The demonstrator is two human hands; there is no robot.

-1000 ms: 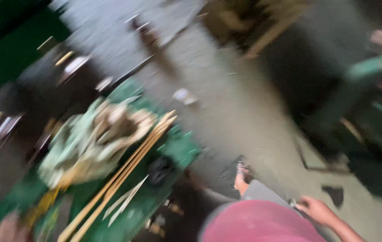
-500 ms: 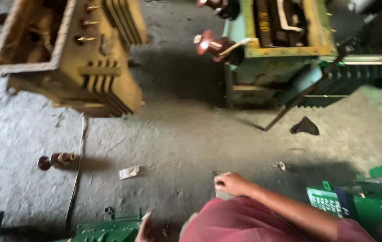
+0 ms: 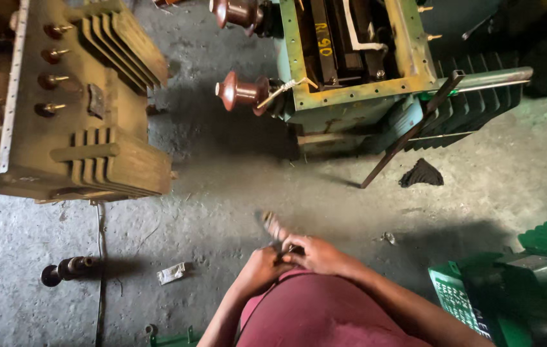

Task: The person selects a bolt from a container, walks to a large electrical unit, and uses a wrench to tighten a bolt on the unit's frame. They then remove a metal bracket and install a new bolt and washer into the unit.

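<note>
Both my hands meet before my belly: my left hand [image 3: 262, 268] and right hand [image 3: 315, 254] grasp one small tool [image 3: 272, 228]. Its long axis points to 11 o'clock, over the concrete floor [image 3: 222, 205], toward the green transformer [image 3: 350, 64].

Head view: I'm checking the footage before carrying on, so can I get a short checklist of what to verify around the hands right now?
1. Both hands on the work: left hand and right hand meet in front of the body. Ok.
2. Small tool gripped securely: blurred, sticks up from the hands. Cannot tell.
3. Floor ahead free of trip hazards: dark rag, scrap of paper and loose bushing lie about. Not ok.
4. Leaning metal bar stable against the green transformer tank: cannot tell.
</note>
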